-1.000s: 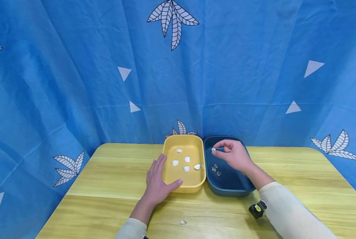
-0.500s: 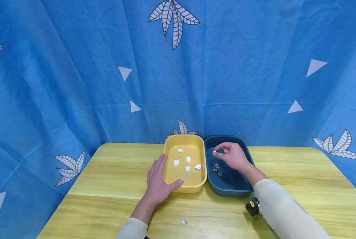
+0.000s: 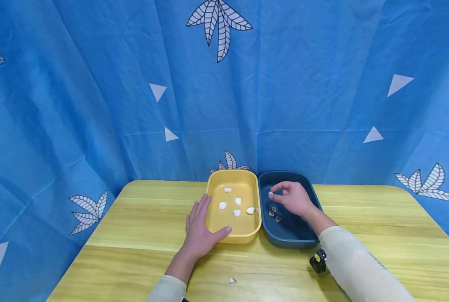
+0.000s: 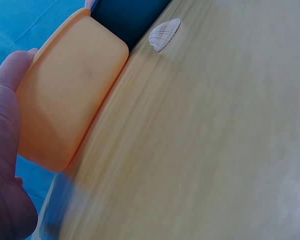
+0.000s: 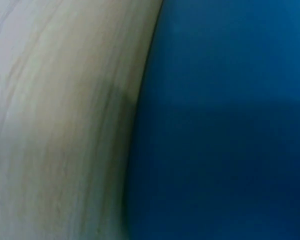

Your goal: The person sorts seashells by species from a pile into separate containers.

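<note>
In the head view my right hand [image 3: 295,199] pinches a small white seashell [image 3: 271,194] between thumb and fingertips, inside the dark blue bin [image 3: 296,242]. Several small brownish shells [image 3: 271,213] lie on that bin's floor, just nearer than the hand. My left hand [image 3: 201,235] rests with spread fingers at the left side of the yellow bin [image 3: 239,239], its thumb along the front rim. Several white seashells [image 3: 237,213] lie apart inside the yellow bin. The left wrist view shows the thumb [image 4: 15,70] against the bin's rim. In the right wrist view the hand is out of sight.
A single ribbed white seashell [image 4: 165,35] lies on the wooden table [image 3: 133,268], in front of the bins. The two bins stand side by side near the back edge. Behind them hangs a blue curtain [image 3: 303,105] with leaf prints.
My right hand has sunk slightly within the blue bin, still pinching the seashell, and its forearm has shifted left. The left hand stays at the yellow bin.
</note>
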{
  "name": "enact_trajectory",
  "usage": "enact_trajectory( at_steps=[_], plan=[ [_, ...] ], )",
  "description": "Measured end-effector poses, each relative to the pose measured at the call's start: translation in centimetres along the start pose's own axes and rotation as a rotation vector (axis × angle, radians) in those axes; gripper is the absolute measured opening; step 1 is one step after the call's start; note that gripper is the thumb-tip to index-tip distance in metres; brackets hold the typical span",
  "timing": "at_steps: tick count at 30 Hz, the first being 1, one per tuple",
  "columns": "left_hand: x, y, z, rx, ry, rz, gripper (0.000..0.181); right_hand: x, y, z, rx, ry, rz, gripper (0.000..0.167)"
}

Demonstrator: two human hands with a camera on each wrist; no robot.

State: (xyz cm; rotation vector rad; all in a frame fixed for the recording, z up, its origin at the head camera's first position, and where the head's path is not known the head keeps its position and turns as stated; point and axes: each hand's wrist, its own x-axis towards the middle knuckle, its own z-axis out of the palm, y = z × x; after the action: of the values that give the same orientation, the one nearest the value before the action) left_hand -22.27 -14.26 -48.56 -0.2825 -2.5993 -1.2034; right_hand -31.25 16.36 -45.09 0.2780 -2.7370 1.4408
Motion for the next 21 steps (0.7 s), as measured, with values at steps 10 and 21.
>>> enact_trajectory(
  at_steps=[10,21],
  plan=[
    [0.0,0.1,0.0,-0.016,-0.001,-0.002,0.105,0.0,0.0,-0.1,-0.003,-0.016,0.008,0.024],
    [0.0,0.3,-0.2,-0.003,-0.011,-0.017,0.107,-1.3,-1.8,-0.4,0.039,-0.008,-0.012,0.026]
  ],
)
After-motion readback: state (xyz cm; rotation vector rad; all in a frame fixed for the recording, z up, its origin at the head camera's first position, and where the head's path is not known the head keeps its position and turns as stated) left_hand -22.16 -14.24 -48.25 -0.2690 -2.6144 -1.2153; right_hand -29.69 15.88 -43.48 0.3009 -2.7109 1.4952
